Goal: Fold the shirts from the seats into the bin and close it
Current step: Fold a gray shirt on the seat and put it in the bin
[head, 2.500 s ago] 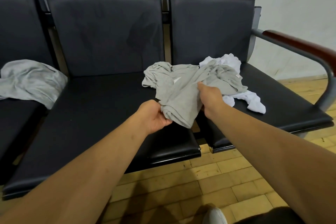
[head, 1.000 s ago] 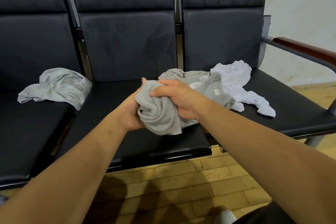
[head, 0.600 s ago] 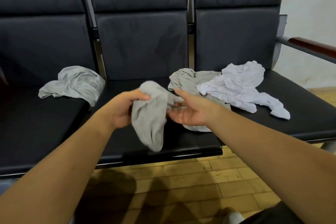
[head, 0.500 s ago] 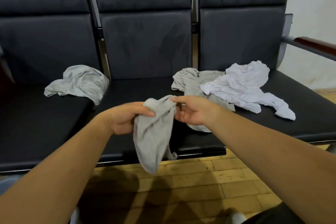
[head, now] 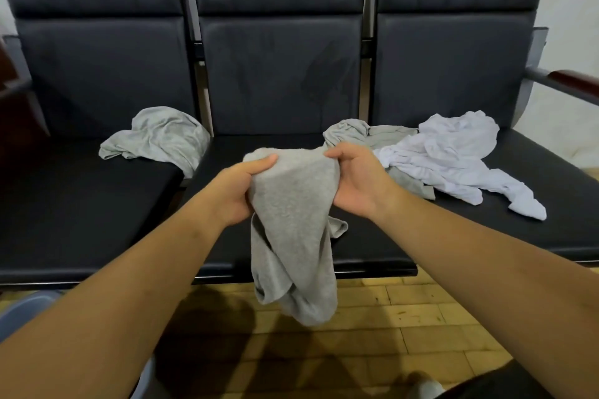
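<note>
From the head view, the left hand [head: 240,191] and right hand [head: 356,185] each grip the held grey shirt [head: 291,220], which hangs over a wooden floor [head: 405,317] before black padded seats [head: 81,204] where a crumpled grey shirt [head: 162,136], another grey shirt [head: 356,133] and a white shirt [head: 453,159] lie, beside a pale wall [head: 570,10].

3 black seats stand in a row: left seat [head: 64,204], middle seat [head: 366,246], right seat [head: 486,230]. Shirts number 4: 3 grey, 1 white. Of the grey, 1 is the hanging grey shirt [head: 291,220], gripped by 2 hands, the left hand [head: 240,191] and the right hand [head: 356,185]. 1 is the left grey shirt [head: 158,136] on the left seat. 1 is the far grey shirt [head: 372,134] across the middle and right seats. The 1 white shirt [head: 453,155] lies partly over it. 1 wood-topped armrest [head: 570,78] shows at the right.
</note>
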The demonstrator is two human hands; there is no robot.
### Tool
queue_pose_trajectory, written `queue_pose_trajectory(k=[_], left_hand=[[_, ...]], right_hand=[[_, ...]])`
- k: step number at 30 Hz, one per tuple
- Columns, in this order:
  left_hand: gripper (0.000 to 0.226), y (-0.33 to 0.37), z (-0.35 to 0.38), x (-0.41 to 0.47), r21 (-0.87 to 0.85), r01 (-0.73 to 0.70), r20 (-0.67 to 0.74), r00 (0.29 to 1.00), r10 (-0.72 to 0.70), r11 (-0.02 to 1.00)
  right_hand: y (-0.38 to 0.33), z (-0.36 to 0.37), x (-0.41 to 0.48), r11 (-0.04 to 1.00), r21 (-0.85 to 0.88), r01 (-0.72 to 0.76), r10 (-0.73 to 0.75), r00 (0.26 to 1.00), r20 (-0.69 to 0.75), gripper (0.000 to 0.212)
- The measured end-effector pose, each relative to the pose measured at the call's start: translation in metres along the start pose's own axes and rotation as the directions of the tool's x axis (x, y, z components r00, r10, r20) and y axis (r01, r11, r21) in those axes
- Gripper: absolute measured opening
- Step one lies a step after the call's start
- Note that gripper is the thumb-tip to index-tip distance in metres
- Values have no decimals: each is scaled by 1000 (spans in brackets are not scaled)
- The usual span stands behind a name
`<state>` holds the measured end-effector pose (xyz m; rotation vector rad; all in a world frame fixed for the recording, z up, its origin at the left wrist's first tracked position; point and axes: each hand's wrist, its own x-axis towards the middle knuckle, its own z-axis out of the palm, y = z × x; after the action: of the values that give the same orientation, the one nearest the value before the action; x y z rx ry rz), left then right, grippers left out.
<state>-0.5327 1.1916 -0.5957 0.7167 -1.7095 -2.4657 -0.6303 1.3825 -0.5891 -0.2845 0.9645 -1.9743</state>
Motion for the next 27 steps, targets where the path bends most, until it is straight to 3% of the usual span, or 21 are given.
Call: queue_pose_trajectory(k=[4, 8, 12, 15, 17, 20, 22, 25, 27], left_hand=[[51, 2, -4, -2, -76, -107, 99, 989, 114, 991], [49, 1, -4, -1, -22, -165, 171, 971, 166, 986], [43, 2, -2, -3, -39, -203, -16, 979, 203, 978], [30, 7, -6, -4, 13, -293, -192, 938, 290, 956], [27, 9, -9, -6, -69, -269, -178, 951, 254, 961], [33, 9, -12, -9, -153, -165, -45, 986, 160, 974], [37, 7, -12, -9, -145, -111, -8, 994, 111, 983], [35, 9, -6, -13, -131, -74, 32, 996, 78, 989], [38, 11, -2, -15, -152, -78, 53, 995, 87, 985]], right_hand=[[-9, -6, -5, 992, 126, 25, -17, 998, -60, 23], [-10, -3, -3, 998, -14, -67, 64, 983, -170, 41], [-11, -3, -2, 985, -113, -131, 108, 976, -187, 30], [-17, -8, -2, 989, -99, -107, 86, 976, -200, 30], [-20, -11, -1, 992, -104, -72, 48, 975, -218, 35], [-20, -16, 0, 990, -137, -27, -5, 973, -230, 41], [-20, -19, -1, 998, -66, 23, -37, 975, -217, 39], [-22, -18, -3, 995, 45, 88, -79, 983, -165, 53], [-25, -17, -5, 992, 61, 109, -100, 985, -138, 47]])
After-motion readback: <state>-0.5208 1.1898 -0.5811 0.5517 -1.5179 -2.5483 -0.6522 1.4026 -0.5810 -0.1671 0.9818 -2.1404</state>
